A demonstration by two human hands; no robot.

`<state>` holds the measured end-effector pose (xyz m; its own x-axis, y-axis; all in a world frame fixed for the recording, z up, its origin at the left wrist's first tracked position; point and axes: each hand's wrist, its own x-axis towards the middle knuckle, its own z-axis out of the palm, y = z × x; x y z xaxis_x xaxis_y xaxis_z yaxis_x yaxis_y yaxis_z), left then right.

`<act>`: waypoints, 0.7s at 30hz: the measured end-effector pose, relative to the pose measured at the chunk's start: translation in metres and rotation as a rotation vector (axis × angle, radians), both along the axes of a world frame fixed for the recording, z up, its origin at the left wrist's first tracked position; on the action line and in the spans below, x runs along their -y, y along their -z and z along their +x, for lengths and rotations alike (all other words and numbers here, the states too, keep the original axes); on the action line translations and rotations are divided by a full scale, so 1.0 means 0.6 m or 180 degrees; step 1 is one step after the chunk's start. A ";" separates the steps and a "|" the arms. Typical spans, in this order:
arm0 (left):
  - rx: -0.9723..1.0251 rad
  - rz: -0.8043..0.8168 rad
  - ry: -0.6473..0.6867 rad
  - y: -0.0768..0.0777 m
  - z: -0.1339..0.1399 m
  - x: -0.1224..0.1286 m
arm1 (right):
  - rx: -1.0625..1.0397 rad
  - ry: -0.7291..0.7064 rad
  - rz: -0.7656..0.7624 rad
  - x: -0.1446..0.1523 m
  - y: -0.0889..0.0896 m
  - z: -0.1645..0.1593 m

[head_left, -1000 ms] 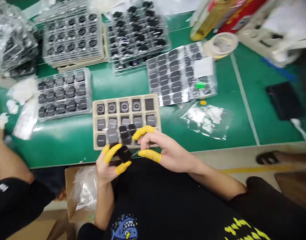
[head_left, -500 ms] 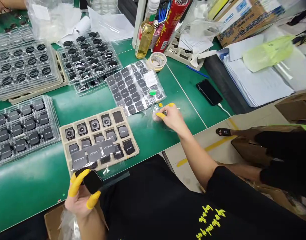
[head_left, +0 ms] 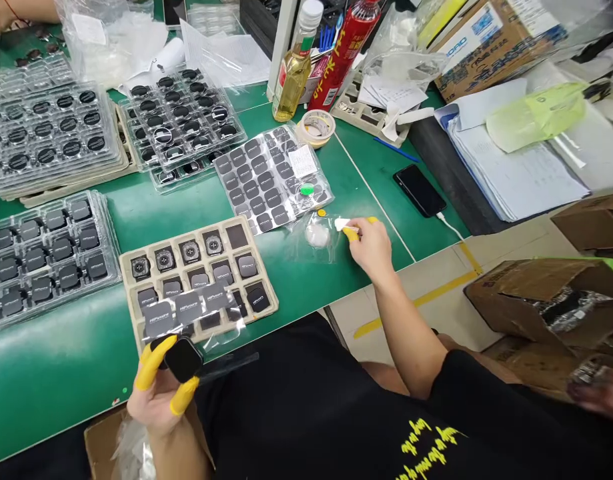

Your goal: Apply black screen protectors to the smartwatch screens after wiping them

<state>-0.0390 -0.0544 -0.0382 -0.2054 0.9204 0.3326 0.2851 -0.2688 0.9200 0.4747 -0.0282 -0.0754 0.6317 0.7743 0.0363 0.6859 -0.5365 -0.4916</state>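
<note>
At the lower left, my left hand [head_left: 159, 390] grips a smartwatch case [head_left: 183, 360] between fingers in yellow finger cots. Its dark screen faces up, and it has no strap that I can see. My right hand [head_left: 371, 247], also with yellow cots, pinches a small white wad [head_left: 341, 224] that looks like a wipe or cotton. Just left of it, a white round pad [head_left: 317, 235] lies in or on a clear plastic bag [head_left: 299, 250]. Beyond my left hand, a beige tray [head_left: 272, 299] holds several watch cases, with clear film bearing dark printed squares [head_left: 189, 307] over its front.
Stacked clear trays [head_left: 103, 233] of dark parts fill the left side. Behind are a sticker sheet [head_left: 259, 183], tape rolls [head_left: 319, 127], a glass bottle [head_left: 292, 73] and a red bottle [head_left: 343, 60]. A phone [head_left: 419, 190] with a cable lies right. Cardboard boxes [head_left: 526, 300] stand on the floor.
My right hand has moved right, away from the pad on the plastic bag, and a white wad now shows in its fingers. My left hand still holds the smartwatch, nearly in place.
</note>
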 end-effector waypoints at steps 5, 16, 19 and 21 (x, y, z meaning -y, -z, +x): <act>-0.0241 0.0211 -0.0179 0.001 0.009 0.004 | -0.0133 -0.0160 0.0690 0.000 -0.050 -0.042; -0.0563 0.0397 0.0767 -0.051 0.050 -0.010 | -0.0623 -0.4462 0.1332 -0.007 -0.206 -0.387; -0.0670 0.0434 0.0768 -0.049 0.045 -0.007 | -0.0130 -0.5127 0.1611 -0.021 -0.207 -0.402; -0.0663 0.0486 0.0827 -0.044 0.042 -0.008 | 0.0043 -0.5403 0.1861 -0.029 -0.207 -0.403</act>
<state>-0.0139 -0.0498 -0.0115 0.1153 0.8695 0.4804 0.3663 -0.4867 0.7931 0.2329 -0.0110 0.0486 -0.7614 0.3961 0.5132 0.2508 0.9100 -0.3302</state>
